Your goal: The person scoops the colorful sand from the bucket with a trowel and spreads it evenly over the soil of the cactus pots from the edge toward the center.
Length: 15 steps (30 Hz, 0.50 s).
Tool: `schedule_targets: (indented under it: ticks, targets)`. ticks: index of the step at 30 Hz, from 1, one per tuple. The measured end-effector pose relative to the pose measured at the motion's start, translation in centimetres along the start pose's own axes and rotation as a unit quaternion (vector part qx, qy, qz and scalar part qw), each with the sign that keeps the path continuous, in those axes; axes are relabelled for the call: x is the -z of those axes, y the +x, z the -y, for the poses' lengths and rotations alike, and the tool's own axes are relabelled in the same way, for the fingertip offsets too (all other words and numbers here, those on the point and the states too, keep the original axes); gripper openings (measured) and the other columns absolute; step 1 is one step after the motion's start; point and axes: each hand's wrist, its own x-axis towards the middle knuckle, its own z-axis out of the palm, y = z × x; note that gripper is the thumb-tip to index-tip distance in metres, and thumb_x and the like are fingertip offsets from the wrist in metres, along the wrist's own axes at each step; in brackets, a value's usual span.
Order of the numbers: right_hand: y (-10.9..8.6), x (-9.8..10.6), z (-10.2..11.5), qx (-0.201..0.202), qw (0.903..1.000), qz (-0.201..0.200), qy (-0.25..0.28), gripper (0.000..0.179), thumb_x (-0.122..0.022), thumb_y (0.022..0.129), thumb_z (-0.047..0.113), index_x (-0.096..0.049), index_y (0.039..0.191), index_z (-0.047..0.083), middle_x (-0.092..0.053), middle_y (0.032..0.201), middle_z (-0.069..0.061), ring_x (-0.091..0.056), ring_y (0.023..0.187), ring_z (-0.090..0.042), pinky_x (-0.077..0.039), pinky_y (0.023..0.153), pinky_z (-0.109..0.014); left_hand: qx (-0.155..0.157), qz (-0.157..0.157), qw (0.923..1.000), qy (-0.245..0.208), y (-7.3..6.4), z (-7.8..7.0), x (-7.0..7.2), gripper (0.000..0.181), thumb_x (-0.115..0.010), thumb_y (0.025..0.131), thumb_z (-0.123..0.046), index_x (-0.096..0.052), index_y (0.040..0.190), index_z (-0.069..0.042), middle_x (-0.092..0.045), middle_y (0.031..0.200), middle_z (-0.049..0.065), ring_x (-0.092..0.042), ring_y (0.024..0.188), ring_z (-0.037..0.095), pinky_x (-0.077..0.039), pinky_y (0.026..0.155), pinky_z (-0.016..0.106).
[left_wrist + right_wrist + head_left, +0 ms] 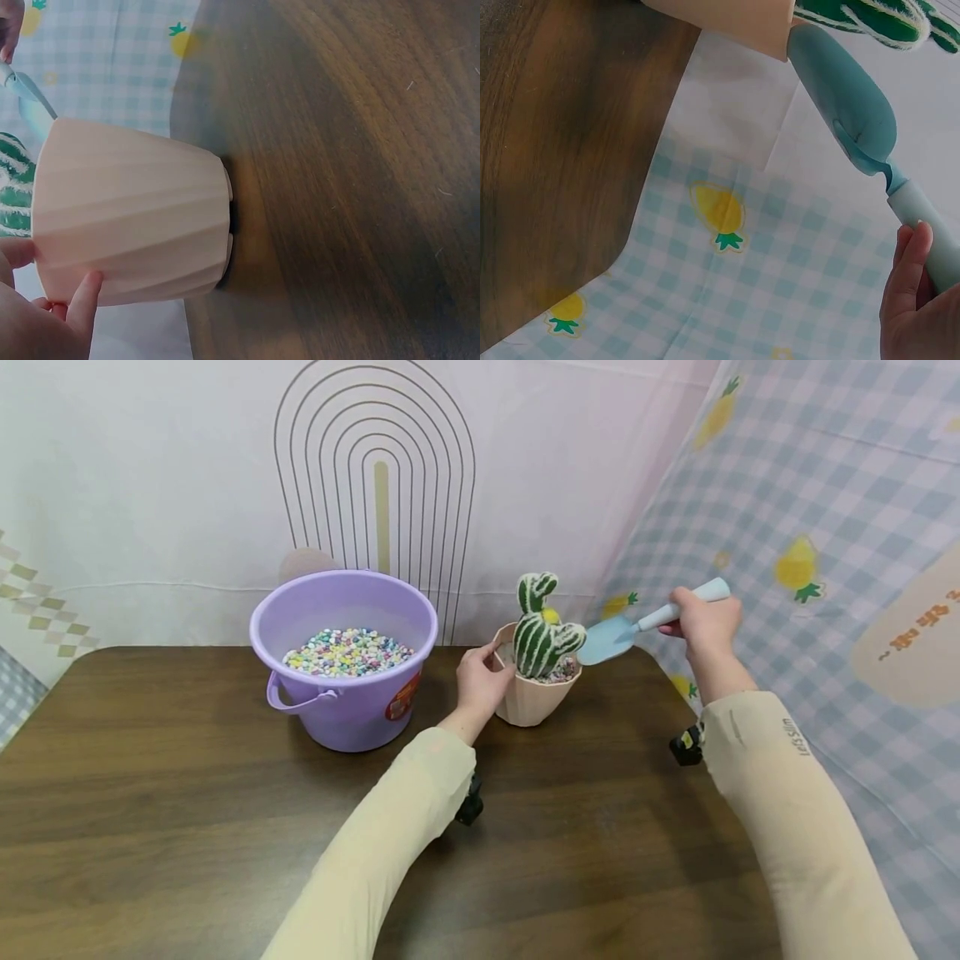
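Note:
A pale pink flowerpot (525,702) stands on the table, holding a green-and-white knitted cactus (536,645) with a yellow flower and small pebbles (561,672) at its base. At the pot's left side my left hand (480,681) pinches the rim; in the left wrist view a finger (88,289) lies along the ribbed wall. My right hand (708,622) grips the handle of a light blue trowel (609,640), raised right of the pot. The trowel's blade tip is right at the pot's rim, and the blade (847,97) shows no pebbles on it in the right wrist view.
Left of the pot stands a purple bucket (352,714) partly filled with multicoloured pebbles (348,652), its handle hanging at the front. The brown wooden table (187,843) ends at a white patterned cloth (540,468) behind and a checked cloth (750,485) on the right.

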Motion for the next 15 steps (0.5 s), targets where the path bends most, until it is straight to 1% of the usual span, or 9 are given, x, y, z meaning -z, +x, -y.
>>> schedule_targets:
  ticks: [3,7,9,12,15]
  targets:
    - [-0.1,0.1,0.1,0.002,1.0000,-0.003,-0.002,0.019,-0.059,0.085,0.015,-0.042,0.094,0.011,-0.055,0.076,0.002,-0.063,0.050,-0.004,-0.056,0.052,-0.019,-0.004,0.001,1.0000,0.002,0.0,0.0,0.0,0.046,-0.070,0.077,-0.005,-0.060,0.121,0.003,-0.061,0.111,0.020,-0.058,0.102,0.030,-0.050,0.091,0.036]
    - [-0.2,0.5,0.2,0.005,0.9999,-0.005,0.015,0.016,-0.057,0.086,0.014,-0.043,0.093,0.010,-0.056,0.068,0.004,-0.063,0.050,-0.004,-0.055,0.050,-0.019,-0.015,0.017,0.9996,0.018,0.0,0.0,0.2,0.047,-0.069,0.079,-0.006,-0.058,0.123,0.005,-0.060,0.113,0.021,-0.058,0.103,0.030,-0.050,0.092,0.037]
    - [-0.1,0.9,0.4,0.010,0.9994,-0.007,0.033,0.014,-0.056,0.085,0.011,-0.043,0.092,0.009,-0.057,0.063,0.005,-0.063,0.048,-0.005,-0.054,0.048,-0.019,-0.019,0.029,0.9988,0.033,0.0,-0.1,0.4,0.047,-0.068,0.080,-0.007,-0.057,0.124,0.006,-0.059,0.114,0.022,-0.057,0.105,0.031,-0.050,0.093,0.037]
    - [0.1,1.9,1.0,0.004,0.9975,-0.019,0.068,0.015,-0.055,0.085,0.011,-0.042,0.092,0.009,-0.057,0.058,0.006,-0.061,0.045,-0.006,-0.053,0.044,-0.019,-0.021,0.046,0.9974,0.051,-0.1,-0.5,0.9,0.046,-0.066,0.082,-0.009,-0.056,0.124,0.005,-0.059,0.117,0.022,-0.056,0.109,0.031,-0.048,0.096,0.037]
    - [0.3,3.2,1.9,-0.015,0.9920,-0.037,0.120,0.019,-0.056,0.086,0.011,-0.041,0.097,0.012,-0.059,0.056,0.004,-0.060,0.044,-0.008,-0.051,0.041,-0.019,-0.028,0.058,0.9964,0.055,-0.1,-1.3,1.7,0.046,-0.066,0.083,-0.012,-0.056,0.126,0.003,-0.058,0.121,0.020,-0.054,0.114,0.030,-0.046,0.100,0.037]
